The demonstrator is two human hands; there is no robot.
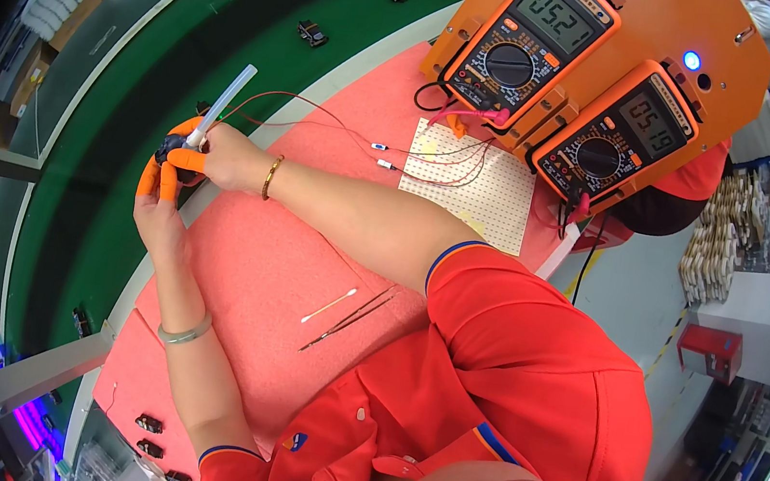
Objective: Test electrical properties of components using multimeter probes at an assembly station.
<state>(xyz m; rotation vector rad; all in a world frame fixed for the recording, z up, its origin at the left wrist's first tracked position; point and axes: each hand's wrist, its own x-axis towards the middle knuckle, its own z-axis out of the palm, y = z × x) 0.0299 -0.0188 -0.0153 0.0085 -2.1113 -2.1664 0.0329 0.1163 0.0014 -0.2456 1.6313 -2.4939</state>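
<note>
Both hands wear orange finger cots and meet over the green belt's near edge. My left hand is closed, its fingertips pinching a small black part that the fingers mostly hide. My right hand is closed right beside it, thumb and forefinger round the base of a slim translucent white tube. The tube slants up and away to the right; its lower end is hidden among the fingers. A cotton swab and dark tweezers lie on the pink mat in front of me.
Two orange multimeters stand on an orange stand at far right. Thin leads cross the mat near a dotted sheet. Small black parts ride the green belt; more lie at the mat's lower left.
</note>
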